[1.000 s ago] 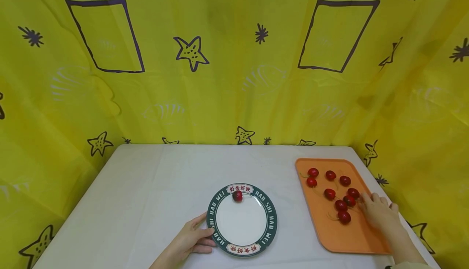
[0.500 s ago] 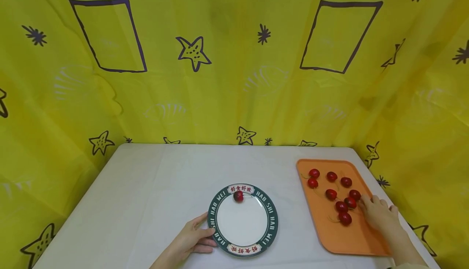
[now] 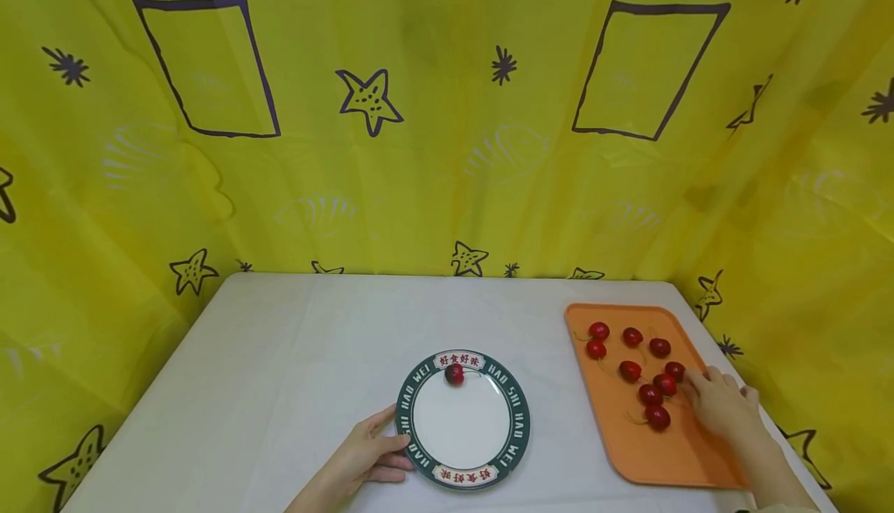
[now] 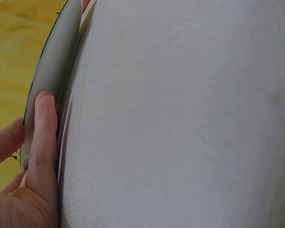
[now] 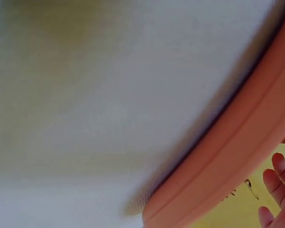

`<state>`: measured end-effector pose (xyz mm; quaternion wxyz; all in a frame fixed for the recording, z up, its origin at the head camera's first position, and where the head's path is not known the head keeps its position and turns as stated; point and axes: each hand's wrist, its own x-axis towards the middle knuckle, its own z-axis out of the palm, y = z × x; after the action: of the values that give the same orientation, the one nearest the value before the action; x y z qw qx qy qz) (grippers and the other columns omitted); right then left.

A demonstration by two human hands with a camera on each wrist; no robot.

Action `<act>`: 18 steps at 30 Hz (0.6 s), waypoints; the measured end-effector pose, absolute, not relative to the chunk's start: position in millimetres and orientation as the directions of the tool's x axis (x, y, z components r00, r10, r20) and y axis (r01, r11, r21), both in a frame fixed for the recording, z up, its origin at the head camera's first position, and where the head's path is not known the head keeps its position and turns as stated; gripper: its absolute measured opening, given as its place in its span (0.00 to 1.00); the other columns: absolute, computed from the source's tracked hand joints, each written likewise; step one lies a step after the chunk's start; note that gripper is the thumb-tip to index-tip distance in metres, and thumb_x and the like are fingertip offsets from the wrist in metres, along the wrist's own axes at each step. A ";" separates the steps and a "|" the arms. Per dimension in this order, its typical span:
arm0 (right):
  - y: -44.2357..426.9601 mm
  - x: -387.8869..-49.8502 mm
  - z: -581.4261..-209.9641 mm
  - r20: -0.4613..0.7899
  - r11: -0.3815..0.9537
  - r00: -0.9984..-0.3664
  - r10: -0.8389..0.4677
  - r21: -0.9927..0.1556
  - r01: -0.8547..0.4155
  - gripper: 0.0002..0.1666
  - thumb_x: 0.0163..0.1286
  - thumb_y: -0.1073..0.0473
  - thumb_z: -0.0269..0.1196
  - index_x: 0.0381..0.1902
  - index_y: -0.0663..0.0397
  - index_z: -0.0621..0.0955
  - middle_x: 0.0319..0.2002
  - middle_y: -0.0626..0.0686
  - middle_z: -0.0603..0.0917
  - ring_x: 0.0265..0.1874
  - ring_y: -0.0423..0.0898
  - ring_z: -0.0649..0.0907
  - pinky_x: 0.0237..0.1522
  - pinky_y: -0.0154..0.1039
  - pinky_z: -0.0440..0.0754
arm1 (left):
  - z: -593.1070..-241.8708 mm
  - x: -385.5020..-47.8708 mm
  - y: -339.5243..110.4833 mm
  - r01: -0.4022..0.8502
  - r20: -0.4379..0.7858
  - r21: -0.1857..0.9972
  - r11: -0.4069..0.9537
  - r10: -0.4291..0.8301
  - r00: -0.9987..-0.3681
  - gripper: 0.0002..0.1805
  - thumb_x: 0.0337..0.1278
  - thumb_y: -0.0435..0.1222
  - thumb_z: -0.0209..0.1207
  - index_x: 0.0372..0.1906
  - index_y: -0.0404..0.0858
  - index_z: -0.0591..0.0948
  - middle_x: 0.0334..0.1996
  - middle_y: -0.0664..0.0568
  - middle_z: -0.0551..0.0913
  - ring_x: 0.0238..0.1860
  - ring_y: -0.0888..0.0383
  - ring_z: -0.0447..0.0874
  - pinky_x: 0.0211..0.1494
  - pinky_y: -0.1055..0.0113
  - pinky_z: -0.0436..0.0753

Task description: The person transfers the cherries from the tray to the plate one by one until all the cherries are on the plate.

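Observation:
My left hand grips the left rim of a white plate with a green lettered border, thumb at the rim. In the left wrist view its fingers lie against the plate's underside. One red cherry with a stem rests near the plate's far side. Over the right part of an orange tray, my right hand has its fingertips beside a dark red cherry. Whether they pinch its stem is hidden. Several other cherries lie around it on the tray.
A white cloth covers the table, and the tray stands near its right edge. Yellow curtains with starfish drawings close off the back and both sides. White table surface lies between plate and tray.
The cherry at my right fingertips has shifted and turned slightly. Both hands stay nearly where they were, and the plate and the cherry on it have not moved.

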<state>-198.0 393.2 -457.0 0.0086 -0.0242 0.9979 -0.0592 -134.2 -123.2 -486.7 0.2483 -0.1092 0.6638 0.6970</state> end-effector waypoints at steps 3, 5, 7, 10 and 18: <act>392.8 -198.4 -458.0 0.029 0.991 -0.997 -0.067 -0.115 -0.070 0.13 0.65 0.61 0.52 0.46 0.62 0.74 0.41 0.66 0.70 0.41 0.65 0.68 0.38 0.67 0.59 | -485.7 -133.7 -123.3 -0.491 -0.481 0.871 0.003 0.202 -0.853 0.44 0.55 0.33 0.59 0.70 0.30 0.46 0.24 0.46 0.84 0.26 0.54 0.85 0.32 0.61 0.86; 391.6 -197.9 -457.9 0.071 0.990 -0.994 -0.078 -0.116 -0.086 0.14 0.64 0.63 0.52 0.46 0.62 0.74 0.41 0.65 0.71 0.41 0.64 0.68 0.38 0.66 0.59 | -485.6 -133.2 -123.2 -0.491 -0.480 0.871 -0.001 0.206 -0.853 0.44 0.55 0.32 0.59 0.70 0.30 0.46 0.24 0.46 0.84 0.26 0.54 0.85 0.32 0.61 0.86; 389.1 -197.7 -456.1 0.111 0.988 -0.990 -0.087 -0.117 -0.100 0.13 0.64 0.63 0.52 0.45 0.62 0.74 0.40 0.65 0.71 0.41 0.64 0.68 0.38 0.66 0.59 | -486.0 -133.2 -123.3 -0.490 -0.479 0.872 -0.004 0.209 -0.853 0.44 0.55 0.32 0.59 0.70 0.30 0.46 0.24 0.46 0.84 0.26 0.54 0.85 0.33 0.61 0.86; 381.7 -199.6 -449.6 0.149 0.985 -0.985 -0.091 -0.130 -0.111 0.13 0.64 0.64 0.53 0.46 0.63 0.74 0.40 0.65 0.71 0.41 0.64 0.68 0.40 0.67 0.58 | -486.4 -133.2 -123.5 -0.491 -0.479 0.871 -0.004 0.208 -0.853 0.44 0.55 0.32 0.59 0.70 0.30 0.46 0.24 0.46 0.84 0.26 0.54 0.85 0.33 0.61 0.86; 348.6 -209.4 -426.2 0.251 0.974 -0.958 -0.136 -0.142 -0.175 0.08 0.64 0.64 0.53 0.41 0.58 0.74 0.36 0.60 0.71 0.37 0.60 0.69 0.42 0.66 0.57 | -486.0 -133.1 -123.5 -0.489 -0.479 0.873 0.005 0.205 -0.854 0.43 0.55 0.33 0.59 0.70 0.32 0.47 0.25 0.46 0.84 0.27 0.54 0.85 0.32 0.61 0.86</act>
<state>-209.4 348.6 -426.2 -0.1206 -0.0789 0.9862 -0.0819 -133.1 -123.5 -486.0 0.2485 -0.1069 0.6638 0.6973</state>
